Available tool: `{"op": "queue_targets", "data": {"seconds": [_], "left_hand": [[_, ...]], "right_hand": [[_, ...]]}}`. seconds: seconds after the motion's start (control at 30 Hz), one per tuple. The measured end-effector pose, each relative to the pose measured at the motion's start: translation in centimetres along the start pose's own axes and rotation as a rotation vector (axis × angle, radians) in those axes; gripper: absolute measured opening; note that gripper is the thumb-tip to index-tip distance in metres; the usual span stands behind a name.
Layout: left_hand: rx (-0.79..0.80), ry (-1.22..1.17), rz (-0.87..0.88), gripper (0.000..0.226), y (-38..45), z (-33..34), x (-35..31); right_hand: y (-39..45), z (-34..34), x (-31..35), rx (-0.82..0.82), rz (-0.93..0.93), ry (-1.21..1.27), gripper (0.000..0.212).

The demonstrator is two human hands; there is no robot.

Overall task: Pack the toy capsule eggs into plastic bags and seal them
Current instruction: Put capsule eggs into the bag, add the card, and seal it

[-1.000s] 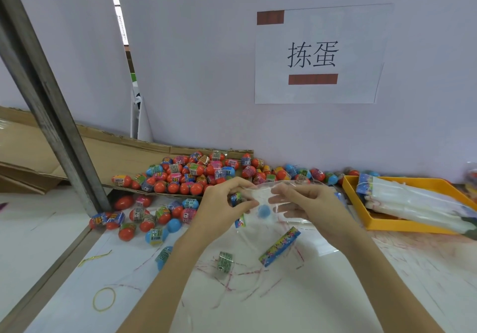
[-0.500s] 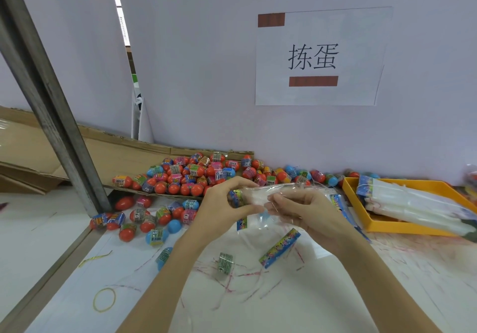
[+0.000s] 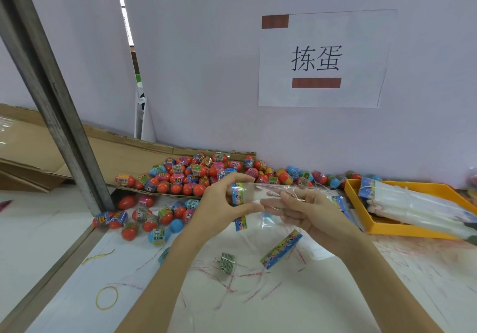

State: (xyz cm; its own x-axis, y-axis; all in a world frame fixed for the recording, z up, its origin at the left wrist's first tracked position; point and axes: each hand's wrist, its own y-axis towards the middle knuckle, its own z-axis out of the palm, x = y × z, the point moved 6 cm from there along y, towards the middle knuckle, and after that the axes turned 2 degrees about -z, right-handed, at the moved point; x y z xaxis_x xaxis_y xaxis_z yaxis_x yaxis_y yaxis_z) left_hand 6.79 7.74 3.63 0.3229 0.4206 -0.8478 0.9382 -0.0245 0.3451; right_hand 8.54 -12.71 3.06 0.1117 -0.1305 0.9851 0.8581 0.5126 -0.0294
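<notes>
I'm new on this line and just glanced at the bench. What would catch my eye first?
The heap of capsule eggs, mostly red-orange, along the back wall. In front, the left hand and right hand hold a clear plastic bag up between them. At right sits a yellow tray of bags.

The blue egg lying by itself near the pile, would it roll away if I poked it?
Probably. The blue egg looks smooth and rounded with no flat side, so a poke would likely send it wobbling off unevenly. It seems a light, hollow plastic shell. The white table looks flat, and neighbouring eggs might stop it.
</notes>
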Motion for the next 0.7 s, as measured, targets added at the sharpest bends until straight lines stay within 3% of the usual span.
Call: {"op": "queue_targets", "data": {"seconds": [0.27,0.57,0.7], "left_hand": [[-0.041,0.083,0.068,0.060,0.12,-0.31,-0.52],[-0.033,-0.060,0.062,0.040,0.25,-0.55,-0.25],[-0.066,0.046,0.058,0.043,0.20,-0.46,-0.02]], "right_hand": [[0.47,0.38,-0.59,0.006,0.015,-0.107,0.032],[0.54,0.01,-0.43,0.024,-0.064,-0.070,0.032],[0.57,-0.04,-0.27,0.011,-0.101,-0.089,0.036]]}}
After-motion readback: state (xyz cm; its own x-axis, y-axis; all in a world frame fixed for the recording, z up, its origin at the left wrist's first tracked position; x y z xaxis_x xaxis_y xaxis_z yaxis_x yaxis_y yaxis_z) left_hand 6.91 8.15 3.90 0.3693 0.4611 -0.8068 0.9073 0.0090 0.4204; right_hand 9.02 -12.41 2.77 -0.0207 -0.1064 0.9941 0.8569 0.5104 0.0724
